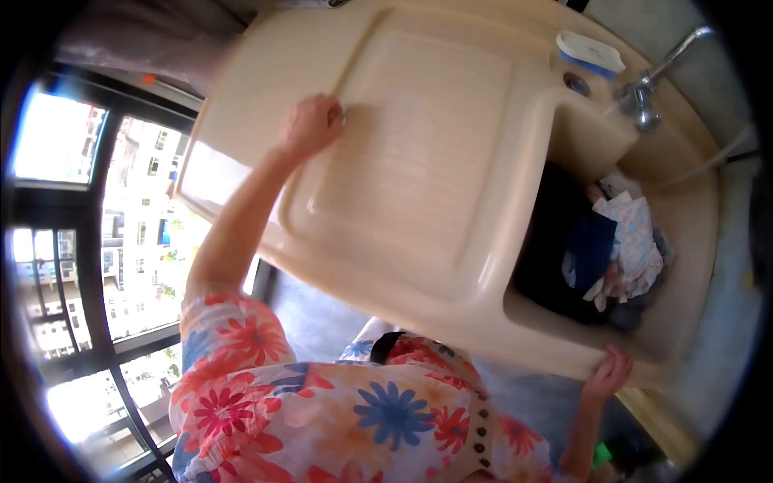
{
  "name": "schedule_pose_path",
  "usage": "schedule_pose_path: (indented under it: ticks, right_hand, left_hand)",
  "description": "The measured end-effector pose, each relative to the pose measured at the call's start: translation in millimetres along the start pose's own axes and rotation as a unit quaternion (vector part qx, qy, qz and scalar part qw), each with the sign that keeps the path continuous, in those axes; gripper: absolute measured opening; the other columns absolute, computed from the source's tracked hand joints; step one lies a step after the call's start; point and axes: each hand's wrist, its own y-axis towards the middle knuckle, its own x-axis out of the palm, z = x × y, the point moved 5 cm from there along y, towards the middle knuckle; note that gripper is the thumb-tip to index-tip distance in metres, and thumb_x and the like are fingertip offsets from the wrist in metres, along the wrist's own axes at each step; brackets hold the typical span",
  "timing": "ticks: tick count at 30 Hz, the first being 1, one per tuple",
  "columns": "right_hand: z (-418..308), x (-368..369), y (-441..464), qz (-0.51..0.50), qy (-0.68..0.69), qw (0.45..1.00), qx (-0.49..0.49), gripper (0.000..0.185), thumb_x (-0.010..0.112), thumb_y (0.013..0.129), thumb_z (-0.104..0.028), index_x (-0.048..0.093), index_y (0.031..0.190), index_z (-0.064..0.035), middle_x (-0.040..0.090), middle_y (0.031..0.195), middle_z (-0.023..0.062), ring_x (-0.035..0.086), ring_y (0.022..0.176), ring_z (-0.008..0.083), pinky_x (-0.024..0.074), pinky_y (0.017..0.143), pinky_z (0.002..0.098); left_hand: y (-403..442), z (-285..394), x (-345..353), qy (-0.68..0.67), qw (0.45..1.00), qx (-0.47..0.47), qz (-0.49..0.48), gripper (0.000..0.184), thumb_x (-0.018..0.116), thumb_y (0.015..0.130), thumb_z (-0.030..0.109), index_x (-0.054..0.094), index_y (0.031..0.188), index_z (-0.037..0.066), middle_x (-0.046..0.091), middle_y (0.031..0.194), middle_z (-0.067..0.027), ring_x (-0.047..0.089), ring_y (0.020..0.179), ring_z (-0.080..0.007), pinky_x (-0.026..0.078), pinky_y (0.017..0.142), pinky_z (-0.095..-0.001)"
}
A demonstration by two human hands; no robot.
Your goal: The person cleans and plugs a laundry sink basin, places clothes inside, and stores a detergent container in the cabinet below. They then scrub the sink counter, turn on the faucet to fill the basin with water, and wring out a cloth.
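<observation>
My left hand (pixel 314 125) is closed in a fist over the left part of the beige washboard counter (pixel 419 153); what it holds, if anything, is hidden. Down at the front right, my right hand (pixel 609 372) has its fingers curled over the front rim of the sink (pixel 564 358). Inside the basin, behind that hand, lies a pile of clothes: a light patterned cloth (pixel 632 241), a dark blue one (pixel 590 248) and a black one (pixel 547 258). Neither hand touches them.
A chrome faucet (pixel 642 101) stands at the back right, near a white and blue soap dish (pixel 590 53). Large windows (pixel 145 233) with dark frames are on the left. The person's floral top (pixel 346 410) fills the lower middle, and something green (pixel 601 456) shows below the sink.
</observation>
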Motion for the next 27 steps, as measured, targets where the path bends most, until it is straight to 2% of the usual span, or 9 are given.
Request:
schedule_pose_path:
  ticks: [2, 5, 8, 11, 15, 19, 23, 25, 27]
  right_hand:
    - [-7.9, -2.6, 4.4, 0.002, 0.006, 1.000, -0.005, 0.016, 0.041, 0.082, -0.008, 0.056, 0.087, -0.0052, 0.058, 0.085, 0.0093, 0.052, 0.080, 0.0283, 0.0322, 0.091, 0.0402]
    - [-4.4, -0.8, 2.9, 0.008, 0.003, 1.000, -0.026, 0.016, 0.042, 0.082, -0.007, 0.057, 0.087, -0.0051, 0.058, 0.086, 0.0087, 0.052, 0.081, 0.0280, 0.0330, 0.090, 0.0395]
    - [-8.9, -2.9, 4.5, 0.014, -0.028, 0.998, -0.060, 0.016, 0.043, 0.081, -0.007, 0.058, 0.088, -0.0052, 0.059, 0.088, 0.0083, 0.053, 0.082, 0.0276, 0.0342, 0.087, 0.0386]
    - [-8.1, -0.2, 4.3, 0.027, -0.040, 0.996, -0.079, 0.017, 0.043, 0.080, -0.007, 0.059, 0.087, -0.0058, 0.060, 0.087, 0.0076, 0.053, 0.081, 0.0273, 0.0351, 0.084, 0.0377]
    - [-7.2, -0.7, 6.5, 0.020, -0.026, 0.996, -0.078, 0.017, 0.044, 0.079, -0.007, 0.060, 0.087, -0.0067, 0.060, 0.085, 0.0067, 0.053, 0.080, 0.0269, 0.0354, 0.082, 0.0374]
    - [2.4, 9.1, 5.8, 0.028, -0.015, 0.997, -0.069, 0.017, 0.046, 0.077, -0.005, 0.060, 0.084, -0.0081, 0.060, 0.084, 0.0066, 0.053, 0.079, 0.0272, 0.0361, 0.080, 0.0379]
    - [-1.1, 0.6, 10.3, -0.017, -0.070, 0.994, -0.078, 0.014, 0.050, 0.081, -0.005, 0.061, 0.088, -0.0051, 0.061, 0.082, 0.0090, 0.056, 0.076, 0.0237, 0.0427, 0.070, 0.0342]
    - [2.9, 5.1, 27.9, -0.071, 0.155, 0.978, 0.124, 0.012, 0.050, 0.080, -0.001, 0.060, 0.087, -0.0024, 0.060, 0.084, 0.0096, 0.057, 0.075, 0.0219, 0.0443, 0.071, 0.0305]
    - [-43.9, 0.0, 83.8, -0.058, 0.148, 0.986, 0.039, 0.010, 0.053, 0.080, 0.001, 0.058, 0.089, 0.0007, 0.060, 0.085, 0.0106, 0.058, 0.075, 0.0194, 0.0451, 0.068, 0.0261]
  left_hand:
    - [-51.2, 7.8, -15.5, -0.035, 0.998, -0.051, -0.004, 0.013, 0.051, 0.070, 0.013, 0.060, 0.077, 0.008, 0.059, 0.077, -0.0115, 0.058, 0.070, -0.0302, 0.047, 0.064, -0.0371]
    - [-103.8, 8.9, -34.0, -0.199, 0.953, -0.188, -0.128, 0.015, 0.054, 0.070, 0.006, 0.060, 0.084, 0.005, 0.059, 0.072, -0.0054, 0.057, 0.063, -0.0146, 0.046, 0.058, -0.0267]
    - [-129.1, -54.3, -53.0, -0.396, 0.875, -0.267, 0.079, 0.020, 0.056, 0.073, 0.003, 0.060, 0.093, 0.000, 0.060, 0.076, -0.0047, 0.056, 0.066, -0.0091, 0.045, 0.059, -0.0211]
    - [-148.6, -95.4, -48.4, -0.135, 0.933, -0.306, 0.132, 0.022, 0.059, 0.078, 0.014, 0.060, 0.097, 0.003, 0.061, 0.088, -0.0088, 0.059, 0.076, -0.0182, 0.048, 0.067, -0.0296]
    - [-104.1, -59.2, -32.6, -0.014, 0.967, -0.215, 0.138, 0.022, 0.053, 0.080, 0.020, 0.062, 0.096, 0.009, 0.058, 0.094, -0.0126, 0.056, 0.088, -0.0322, 0.045, 0.079, -0.0385]
    - [-34.7, -1.9, 7.1, -0.082, 0.988, -0.079, 0.103, 0.017, 0.053, 0.080, 0.017, 0.063, 0.089, 0.007, 0.059, 0.088, -0.0128, 0.057, 0.084, -0.0321, 0.046, 0.076, -0.0391]
    - [3.8, 20.6, 19.4, -0.131, 0.984, -0.062, 0.102, 0.015, 0.053, 0.079, 0.015, 0.063, 0.087, 0.007, 0.059, 0.086, -0.0133, 0.057, 0.080, -0.0313, 0.047, 0.072, -0.0395]
    - [13.7, 29.6, 13.6, -0.167, 0.981, -0.049, 0.090, 0.014, 0.054, 0.078, 0.014, 0.062, 0.085, 0.007, 0.059, 0.085, -0.0132, 0.058, 0.077, -0.0303, 0.047, 0.071, -0.0387]
    - [28.9, 41.9, 14.2, -0.150, 0.982, -0.012, 0.110, 0.013, 0.054, 0.077, 0.014, 0.062, 0.084, 0.007, 0.059, 0.084, -0.0129, 0.058, 0.075, -0.0297, 0.047, 0.069, -0.0384]
